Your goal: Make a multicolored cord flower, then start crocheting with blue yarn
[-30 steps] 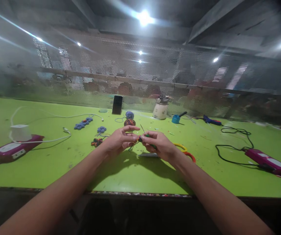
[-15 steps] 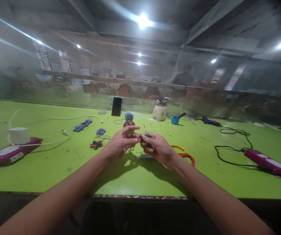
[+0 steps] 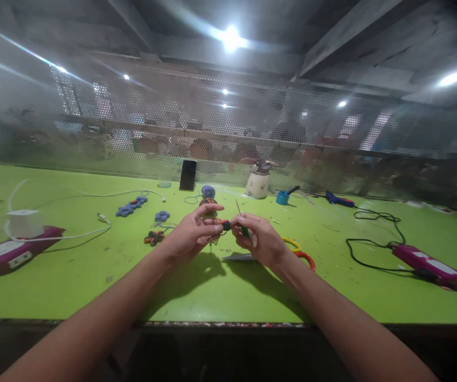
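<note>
Supporting bench (image 3: pixel 85 297): green and sprinkled with small scraps; work let slip could pick up bits of them.
Left power strip (image 3: pixel 33 246): well apart from the left arm, a white cable (image 3: pixel 79 235) running from it; a wide sweep of that arm might snag the cable.
Scissors (image 3: pixel 305 259): beneath the right hand, blade toward the middle; lowering the hand carelessly could bring skin or yarn against the edge.
Left hand (image 3: pixel 196 228): thumb and fingers pinching the work, index finger raised clear; a loose pinch might let stitches twist.
Right hand (image 3: pixel 258 236): curled around the hook, fingertips close to the work; whether they touch it I cannot tell.
Crochet hook (image 3: pixel 246 232): green handle in the right palm, shaft tilted up and outside the stitches; a hurried turn could prick the left fingers.
Multicoloured yarn ball (image 3: pixel 209 206): just beyond the left hand, partly hidden by it; a hard tug might set it rolling.
Crocheted piece (image 3: pixel 226 225): dark and orange, at the left fingertips, between the hands above the bench; being so small, it could slip free or lose a loop if pulled unevenly.
</note>
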Action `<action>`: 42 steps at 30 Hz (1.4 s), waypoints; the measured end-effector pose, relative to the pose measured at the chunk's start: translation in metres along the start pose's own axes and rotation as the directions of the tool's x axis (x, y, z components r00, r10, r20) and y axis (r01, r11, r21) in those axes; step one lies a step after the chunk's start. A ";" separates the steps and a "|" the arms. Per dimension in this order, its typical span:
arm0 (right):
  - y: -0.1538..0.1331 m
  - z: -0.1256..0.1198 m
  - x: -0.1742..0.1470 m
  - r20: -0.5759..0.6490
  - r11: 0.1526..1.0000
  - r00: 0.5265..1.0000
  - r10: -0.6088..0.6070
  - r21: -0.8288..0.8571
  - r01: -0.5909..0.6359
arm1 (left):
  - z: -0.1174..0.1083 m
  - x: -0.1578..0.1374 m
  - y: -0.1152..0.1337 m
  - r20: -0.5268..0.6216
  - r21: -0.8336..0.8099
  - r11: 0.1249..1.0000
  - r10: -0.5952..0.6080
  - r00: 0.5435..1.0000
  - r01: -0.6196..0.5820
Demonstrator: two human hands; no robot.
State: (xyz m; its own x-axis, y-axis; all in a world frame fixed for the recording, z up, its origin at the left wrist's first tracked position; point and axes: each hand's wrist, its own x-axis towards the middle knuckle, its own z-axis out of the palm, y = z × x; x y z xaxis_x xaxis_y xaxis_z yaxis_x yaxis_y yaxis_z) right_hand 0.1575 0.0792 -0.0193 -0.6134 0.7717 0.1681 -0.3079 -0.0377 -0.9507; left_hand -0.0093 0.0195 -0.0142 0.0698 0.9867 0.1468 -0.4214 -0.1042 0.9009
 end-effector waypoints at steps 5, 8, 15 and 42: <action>-0.006 -0.002 -0.001 0.102 0.991 0.992 0.076 -0.120 -0.063 | -0.002 0.000 0.001 0.009 0.068 0.997 0.021 1.000 -0.022; -0.002 0.000 -0.002 0.152 0.981 0.976 0.157 -0.142 -0.135 | -0.007 0.002 0.000 0.020 0.097 0.994 0.047 0.999 -0.049; 0.004 -0.003 0.002 0.056 0.995 0.996 0.076 -0.073 -0.072 | -0.012 0.005 0.000 0.019 0.063 0.998 0.006 1.000 -0.008; -0.018 -0.010 0.002 -0.060 0.966 0.998 -0.006 -0.257 -0.009 | -0.014 0.004 0.001 0.082 0.131 0.991 -0.032 0.996 0.021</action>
State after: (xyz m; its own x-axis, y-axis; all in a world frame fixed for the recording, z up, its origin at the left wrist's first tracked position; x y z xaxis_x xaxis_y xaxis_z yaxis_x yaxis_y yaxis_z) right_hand 0.1695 0.0875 -0.0042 -0.5667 0.8086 0.1581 -0.1051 0.1193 -0.9873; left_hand -0.0222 0.0253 -0.0180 0.1568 0.9761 0.1507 -0.2975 -0.0988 0.9496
